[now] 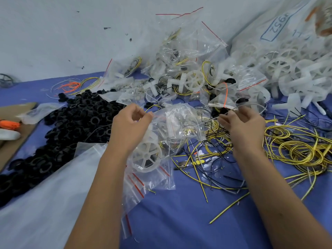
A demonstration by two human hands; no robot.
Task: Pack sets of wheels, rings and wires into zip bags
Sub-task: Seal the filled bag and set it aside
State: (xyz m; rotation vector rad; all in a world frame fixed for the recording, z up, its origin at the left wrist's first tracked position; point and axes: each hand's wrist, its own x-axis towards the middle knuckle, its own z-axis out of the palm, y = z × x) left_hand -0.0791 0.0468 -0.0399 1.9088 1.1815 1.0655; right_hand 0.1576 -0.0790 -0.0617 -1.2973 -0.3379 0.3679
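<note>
Many black rings (71, 123), perhaps loose, beside wires (296, 150).

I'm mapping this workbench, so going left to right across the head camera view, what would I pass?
Cardboard sheet → pile of black rings → left hand pinching a zip bag → right hand pinching a thin wire → coiled yellow wires.

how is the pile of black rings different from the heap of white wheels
The black rings are black, small plain bands, while the white wheels are translucent white, larger, with spokes and hubs. The black rings spread low across the blue table at the left; the white wheels pile higher at the far right, against a big plastic sack. Both are loose, unbagged stock lying in heaps.
</note>
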